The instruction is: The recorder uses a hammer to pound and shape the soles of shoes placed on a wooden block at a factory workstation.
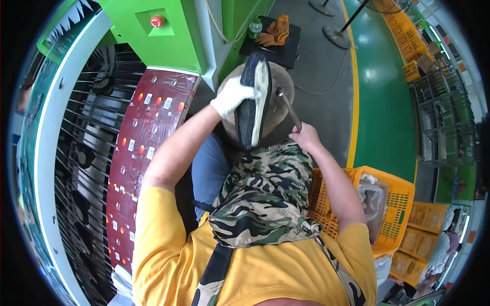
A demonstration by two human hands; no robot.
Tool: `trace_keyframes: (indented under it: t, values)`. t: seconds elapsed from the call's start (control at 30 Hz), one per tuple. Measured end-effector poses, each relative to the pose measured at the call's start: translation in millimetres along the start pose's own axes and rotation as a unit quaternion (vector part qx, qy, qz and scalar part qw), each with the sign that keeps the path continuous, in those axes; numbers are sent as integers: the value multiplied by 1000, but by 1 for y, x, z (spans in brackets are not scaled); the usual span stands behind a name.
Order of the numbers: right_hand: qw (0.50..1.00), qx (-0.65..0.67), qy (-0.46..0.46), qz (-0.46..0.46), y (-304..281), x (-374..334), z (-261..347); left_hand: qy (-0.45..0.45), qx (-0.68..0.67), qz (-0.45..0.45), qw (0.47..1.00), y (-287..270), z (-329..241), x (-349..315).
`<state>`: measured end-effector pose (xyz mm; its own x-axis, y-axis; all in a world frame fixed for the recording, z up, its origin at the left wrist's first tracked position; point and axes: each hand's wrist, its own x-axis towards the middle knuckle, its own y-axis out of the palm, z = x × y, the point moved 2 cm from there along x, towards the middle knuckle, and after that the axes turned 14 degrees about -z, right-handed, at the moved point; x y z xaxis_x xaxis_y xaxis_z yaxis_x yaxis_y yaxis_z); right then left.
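Note:
My left hand (236, 97), in a white glove, grips a dark shoe (248, 109) with a pale cream band along its length. The shoe is held up lengthwise over a round, greyish block (278, 115) that looks like a stump. Whether the shoe touches the block cannot be made out. My bare right hand (307, 138) is closed around the handle of a hammer (291, 109). The dark hammer head points at the shoe and sits just right of it, apart from it. A camouflage apron (270, 194) covers my lap, close below the block.
A green machine (173, 43) with a red button stands ahead left. Left of me are a maroon-wrapped panel (148, 127) and a rack of metal bars (84, 132). Orange gloves (275, 33) and a bottle (255, 28) lie beyond the block. A yellow crate (403, 204) sits at my right.

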<state>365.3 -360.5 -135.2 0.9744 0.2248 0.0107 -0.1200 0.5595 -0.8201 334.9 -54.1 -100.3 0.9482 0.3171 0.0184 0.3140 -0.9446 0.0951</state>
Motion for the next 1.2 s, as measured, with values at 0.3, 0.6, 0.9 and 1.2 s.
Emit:
trace_keyframes:
  t: [0.3,0.6,0.9,1.2]
  values:
    - [952,287,-92,-51,-123,4,128,-427,-246,-27,870,8,101,-145]
    - [932,173,172,268,-24,-50,64,-387,-247,-79,885,23,119,-155]
    - [799,555,-111,-201,-161,12,136,-398,-263,-101,873,17,116,-161]
    - [915,396,74,-19,-142,-15,135,-407,-255,-116,869,15,117,-167]
